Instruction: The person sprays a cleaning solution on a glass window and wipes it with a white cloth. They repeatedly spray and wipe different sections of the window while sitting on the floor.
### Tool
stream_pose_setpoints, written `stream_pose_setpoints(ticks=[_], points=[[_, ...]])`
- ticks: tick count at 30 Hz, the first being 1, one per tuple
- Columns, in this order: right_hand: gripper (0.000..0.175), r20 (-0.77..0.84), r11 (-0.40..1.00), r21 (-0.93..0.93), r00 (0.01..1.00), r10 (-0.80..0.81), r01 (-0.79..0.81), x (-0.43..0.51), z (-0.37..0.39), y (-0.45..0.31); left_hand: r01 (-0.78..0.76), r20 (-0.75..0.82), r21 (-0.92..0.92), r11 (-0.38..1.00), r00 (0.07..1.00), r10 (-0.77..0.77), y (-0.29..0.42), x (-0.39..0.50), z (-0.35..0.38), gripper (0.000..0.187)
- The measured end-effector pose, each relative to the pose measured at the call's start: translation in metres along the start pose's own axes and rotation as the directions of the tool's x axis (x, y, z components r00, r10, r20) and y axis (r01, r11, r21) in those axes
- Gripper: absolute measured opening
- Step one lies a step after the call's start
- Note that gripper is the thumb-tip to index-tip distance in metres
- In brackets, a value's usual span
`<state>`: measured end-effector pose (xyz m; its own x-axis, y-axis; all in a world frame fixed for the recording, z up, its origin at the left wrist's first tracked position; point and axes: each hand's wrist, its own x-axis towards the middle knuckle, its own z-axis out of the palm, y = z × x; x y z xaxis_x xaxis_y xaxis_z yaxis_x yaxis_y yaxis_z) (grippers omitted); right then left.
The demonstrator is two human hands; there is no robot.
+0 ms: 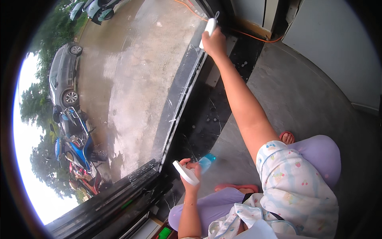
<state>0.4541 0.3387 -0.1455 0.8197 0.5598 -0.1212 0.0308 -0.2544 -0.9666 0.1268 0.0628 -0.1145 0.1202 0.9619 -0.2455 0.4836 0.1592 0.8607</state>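
Note:
Out at arm's length, my right hand (pixel 215 43) is closed around a slim white handheld piece (pixel 210 30) with a thin loop at its end. It is against or very near the glass beside the black door frame (pixel 188 98); contact is not plain. Lower in view, my left hand (pixel 190 174) holds a flat white plastic piece (pixel 185 173) between thumb and fingers. Just behind those fingers shows a blue translucent bottle (pixel 207 162), blurred; I cannot tell whether it is held or stands on the floor.
Black marble-patterned sill (pixel 206 119) meets grey floor tiles (pixel 256 86). An orange cable (pixel 256 38) runs along the threshold. Outside are wet concrete (pixel 143 68), a grey car (pixel 64 74) and several parked scooters (pixel 77 143). My bent knees (pixel 317 158) are close by.

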Motion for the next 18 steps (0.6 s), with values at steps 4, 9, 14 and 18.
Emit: stream_pose_setpoints(ticks=[4, 9, 14, 18], points=[[0.032, 0.022, 0.934, 0.139, 0.942, -0.334, 0.328, -0.005, 0.004, -0.002, -0.04, -0.018, 0.035, 0.999, 0.999, 0.04, 0.0, 0.0, 0.001, 0.041], [0.027, -0.077, 0.883, 0.199, 0.905, -0.418, 0.425, -0.009, 0.007, -0.007, -0.017, 0.0, 0.003, 1.0, 1.0, 0.017, 0.0, -0.001, 0.002, 0.041], [0.029, 0.018, 0.998, -0.037, 0.999, -0.043, 0.044, 0.01, -0.012, -0.014, -0.055, 0.029, 0.131, 0.99, 0.998, 0.051, 0.001, -0.001, 0.003, 0.042], [0.033, -0.097, 0.801, 0.063, 0.802, -0.59, 0.596, 0.016, -0.003, -0.054, 0.014, 0.035, 0.083, 0.996, 0.999, -0.017, 0.0, -0.01, 0.006, 0.041]])
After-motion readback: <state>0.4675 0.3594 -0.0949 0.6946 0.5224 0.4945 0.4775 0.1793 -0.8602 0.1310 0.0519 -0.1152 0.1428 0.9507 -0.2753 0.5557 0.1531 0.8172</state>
